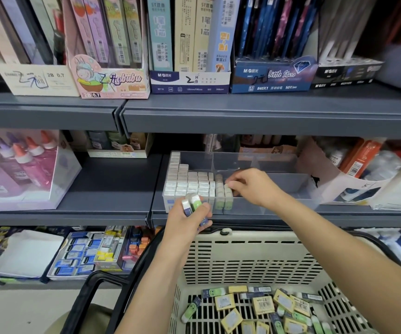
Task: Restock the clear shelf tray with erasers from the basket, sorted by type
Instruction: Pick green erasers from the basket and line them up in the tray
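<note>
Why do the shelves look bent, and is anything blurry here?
Head view: the wide-angle lens bows the grey shelf edge; the corners smear, worst top right; the middle is clearer, showing the left hand gripping erasers and the right hand pinching one in the clear tray.

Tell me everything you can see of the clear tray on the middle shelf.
The clear tray is a transparent plastic box split by clear dividers, sitting on the grey shelf. Its left section is packed with upright white erasers; beside them stand pale green erasers, one of which the right hand pinches from above. The right compartments show nothing inside. The left hand holds sleeved erasers before its front wall.
</note>
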### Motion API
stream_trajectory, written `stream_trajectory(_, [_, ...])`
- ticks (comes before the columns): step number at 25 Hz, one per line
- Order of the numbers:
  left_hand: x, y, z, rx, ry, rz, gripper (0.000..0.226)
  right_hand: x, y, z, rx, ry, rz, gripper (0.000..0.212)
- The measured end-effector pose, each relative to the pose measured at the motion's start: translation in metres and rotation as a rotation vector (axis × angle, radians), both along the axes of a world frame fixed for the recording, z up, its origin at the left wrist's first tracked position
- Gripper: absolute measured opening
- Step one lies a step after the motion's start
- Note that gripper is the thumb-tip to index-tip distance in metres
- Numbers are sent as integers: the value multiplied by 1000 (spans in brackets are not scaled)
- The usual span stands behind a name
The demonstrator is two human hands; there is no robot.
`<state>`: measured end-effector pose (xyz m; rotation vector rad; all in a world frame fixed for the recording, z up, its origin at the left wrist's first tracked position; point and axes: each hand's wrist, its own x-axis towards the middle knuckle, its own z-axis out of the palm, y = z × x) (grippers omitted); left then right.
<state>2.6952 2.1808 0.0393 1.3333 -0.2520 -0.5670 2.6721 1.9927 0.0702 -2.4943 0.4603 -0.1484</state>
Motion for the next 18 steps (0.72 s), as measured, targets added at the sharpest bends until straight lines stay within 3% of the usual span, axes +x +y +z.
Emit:
stream_trajectory(4, [0, -1, -1, 13, -10, 4, 5, -7, -3, -1, 46, 83, 119, 49])
stream_trajectory(6, [0, -1, -2, 14, -13, 6, 4, -9, -3, -8, -63, 136, 139, 61])
stream_trajectory(9, [-1, -1, -4, 20, -7, 11, 6, -11, -2, -15, -251, 95, 143, 57])
stream_trajectory(18, [-1, -1, -6, 16, -14, -9, 9, -9, -4, -16, -284, 119, 176, 64])
